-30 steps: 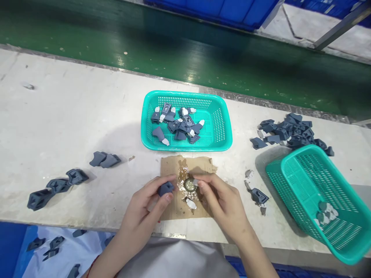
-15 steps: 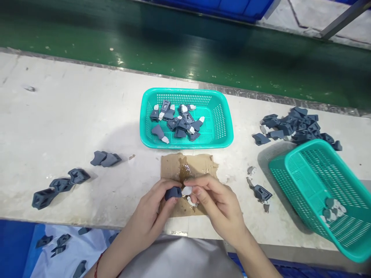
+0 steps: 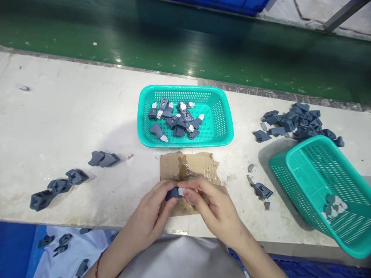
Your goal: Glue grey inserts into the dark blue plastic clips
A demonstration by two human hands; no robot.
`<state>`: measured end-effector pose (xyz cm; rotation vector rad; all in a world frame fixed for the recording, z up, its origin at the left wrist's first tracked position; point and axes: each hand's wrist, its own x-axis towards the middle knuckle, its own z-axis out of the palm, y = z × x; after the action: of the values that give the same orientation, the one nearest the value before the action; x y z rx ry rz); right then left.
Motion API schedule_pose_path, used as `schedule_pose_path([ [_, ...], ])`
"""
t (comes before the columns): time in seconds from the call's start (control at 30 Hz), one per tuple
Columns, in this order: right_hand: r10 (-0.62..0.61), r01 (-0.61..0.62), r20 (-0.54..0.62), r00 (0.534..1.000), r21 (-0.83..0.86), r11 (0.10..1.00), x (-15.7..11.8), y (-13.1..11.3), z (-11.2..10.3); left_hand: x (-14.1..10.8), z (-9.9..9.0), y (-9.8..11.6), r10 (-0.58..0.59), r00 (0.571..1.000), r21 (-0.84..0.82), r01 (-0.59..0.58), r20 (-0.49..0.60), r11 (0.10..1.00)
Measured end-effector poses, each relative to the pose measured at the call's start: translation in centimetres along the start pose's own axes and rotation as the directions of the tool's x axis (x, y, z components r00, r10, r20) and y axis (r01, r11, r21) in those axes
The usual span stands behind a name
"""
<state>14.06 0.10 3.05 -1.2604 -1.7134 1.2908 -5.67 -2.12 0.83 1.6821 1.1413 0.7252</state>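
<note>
Between the thumb and fingers of my left hand (image 3: 158,206) is a dark grey plastic piece (image 3: 172,194). My right hand (image 3: 213,204) pinches a small white piece (image 3: 181,191) that meets the right end of the grey one. How deep the white piece sits is hidden by my fingers. Both hands are over a torn cardboard sheet (image 3: 168,166) with a wet, glossy brown patch. Ahead of it, a green basket (image 3: 185,144) holds several grey pieces (image 3: 158,132) with white ends.
At the right, a second green basket (image 3: 290,177) contains small white and grey bits (image 3: 333,206). Behind it lies a pile of grey pieces (image 3: 301,121). More grey pieces (image 3: 59,185) lie on the table at the left. A green belt (image 3: 130,46) runs along the far side.
My right hand has moved slightly left, bringing the white piece from a small gap up against the grey piece. My left hand stays almost in place. The view has shifted a little.
</note>
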Motion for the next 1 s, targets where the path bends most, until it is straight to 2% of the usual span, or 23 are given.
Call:
schedule_pose_path([
  [0.1, -0.005, 0.005, 0.012, 1.0, -0.033, 0.999, 0.3, -0.2, -0.2, 0.0, 0.1, 0.0, 0.012, 1.0, -0.007, -0.012, -0.016, 1.0],
  [0.23, -0.019, 0.018, -0.013, 1.0, -0.064, 0.998, 0.5, -0.3, -0.2, 0.3, 0.2, 0.1, -0.016, 0.996, -0.018, 0.015, -0.089, 1.0],
  [0.3, -0.015, 0.013, -0.031, 0.999, -0.057, 0.998, 0.5, -0.3, -0.1, 0.5, 0.2, 0.1, -0.038, 0.991, 0.023, 0.041, -0.127, 0.999],
  [0.37, -0.011, 0.009, -0.029, 1.0, -0.063, 0.998, 0.5, -0.3, 0.0, 0.6, 0.2, 0.0, -0.005, 0.992, 0.092, 0.017, -0.127, 0.996],
  [0.43, -0.031, 0.029, -0.008, 0.999, -0.115, 0.993, 0.6, -0.4, -0.1, 0.6, 0.1, 0.0, 0.059, 0.994, 0.169, -0.043, -0.092, 0.985],
  [0.53, -0.12, 0.134, 0.066, 0.991, -0.279, 0.951, 1.0, -0.3, -0.4, 0.7, -0.1, 0.1, 0.116, 0.992, 0.247, -0.099, -0.056, 0.964],
  [0.63, -0.202, 0.254, 0.164, 0.965, -0.424, 0.869, 1.5, -0.1, -0.8, 0.9, -0.3, 0.3, 0.118, 0.993, 0.267, -0.11, -0.012, 0.957],
  [0.73, -0.252, 0.321, 0.205, 0.946, -0.483, 0.814, 1.5, 0.0, -1.0, 1.1, -0.4, 0.3, 0.086, 0.995, 0.246, -0.094, 0.045, 0.965],
  [0.83, -0.271, 0.348, 0.22, 0.937, -0.513, 0.785, 1.4, -0.2, -1.0, 1.2, -0.5, 0.2, 0.076, 0.992, 0.205, -0.096, 0.102, 0.974],
  [1.0, -0.229, 0.314, 0.222, 0.948, -0.525, 0.791, 1.4, -0.9, -1.2, 1.3, -0.8, 0.2, 0.044, 0.989, 0.17, -0.068, 0.142, 0.983],
])
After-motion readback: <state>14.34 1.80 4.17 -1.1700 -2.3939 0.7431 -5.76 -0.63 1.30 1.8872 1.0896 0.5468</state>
